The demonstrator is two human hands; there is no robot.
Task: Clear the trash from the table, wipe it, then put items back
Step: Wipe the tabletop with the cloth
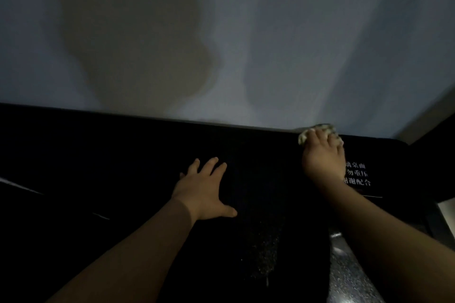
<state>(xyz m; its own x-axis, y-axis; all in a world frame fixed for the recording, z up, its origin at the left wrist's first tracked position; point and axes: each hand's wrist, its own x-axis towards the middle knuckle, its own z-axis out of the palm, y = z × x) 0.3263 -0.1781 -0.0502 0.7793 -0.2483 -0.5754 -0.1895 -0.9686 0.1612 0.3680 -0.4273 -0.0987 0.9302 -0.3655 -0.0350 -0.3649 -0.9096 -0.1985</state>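
The black table fills the lower half of the view and meets a pale wall at its far edge. My left hand lies flat on it near the middle, fingers spread and straight. My right hand reaches to the far right corner and presses a crumpled pale cloth against the tabletop by the wall. Its fingers curl over the cloth, which shows only at the fingertips and left side.
White printed characters mark the tabletop just right of my right hand. The pale wall rises behind the table. A speckled grey surface lies at the lower right, beside a pale object at the right edge.
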